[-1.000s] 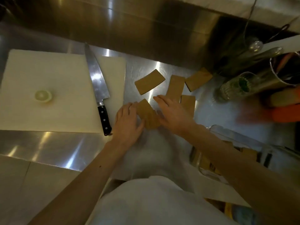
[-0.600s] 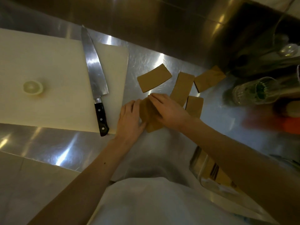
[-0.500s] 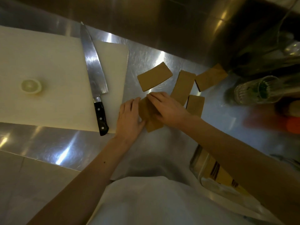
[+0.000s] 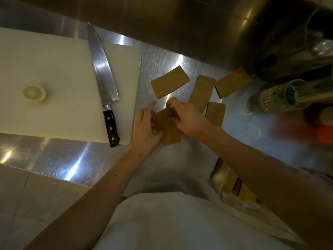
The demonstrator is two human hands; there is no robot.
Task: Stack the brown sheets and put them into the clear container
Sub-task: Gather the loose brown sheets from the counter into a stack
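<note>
Several brown sheets lie on the steel counter. One brown sheet (image 4: 170, 82) lies above my hands, a long one (image 4: 201, 92) to the right of it, another (image 4: 232, 82) at the far right, and a short one (image 4: 215, 114) beside my right wrist. A small stack of brown sheets (image 4: 166, 128) sits between my hands. My left hand (image 4: 146, 129) grips its left edge and my right hand (image 4: 187, 118) pinches its top right. The clear container (image 4: 232, 184) stands at the lower right with brown sheets inside, partly hidden by my right forearm.
A white cutting board (image 4: 54, 83) fills the left, with a large black-handled knife (image 4: 103, 82) on its right side and a cut onion piece (image 4: 34, 92). Glass jars and utensils (image 4: 286, 94) crowd the right back. A steel backsplash (image 4: 162, 20) rises behind.
Both hands have closed in on the nearest sheets and lifted their top edge from the counter. The other sheets have not moved. My view has shifted slightly.
</note>
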